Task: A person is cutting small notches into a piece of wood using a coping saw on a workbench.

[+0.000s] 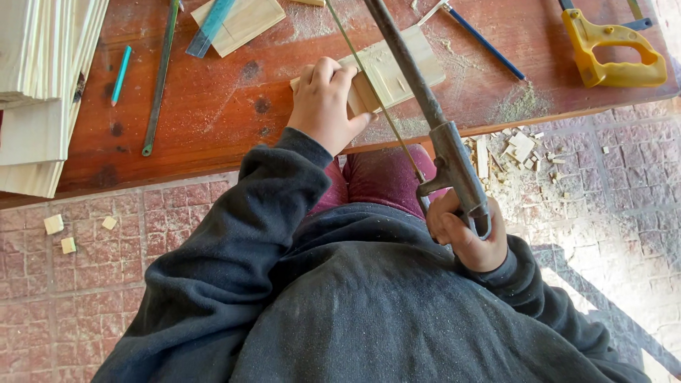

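Plywood piece (pixel 394 67) lies at the near edge of the sawdusted red bench (pixel 213 106), pinned flat under the left hand (pixel 325 103), fingers pressed over its end. The metal frame saw (pixel 443 135) is gripped at its handle by the clenched right hand (pixel 468 237), its thin blade crossing the wood just beside the fingertips. Strokes are best kept straight and light, the wood held firmly, fingers kept off the blade's line.
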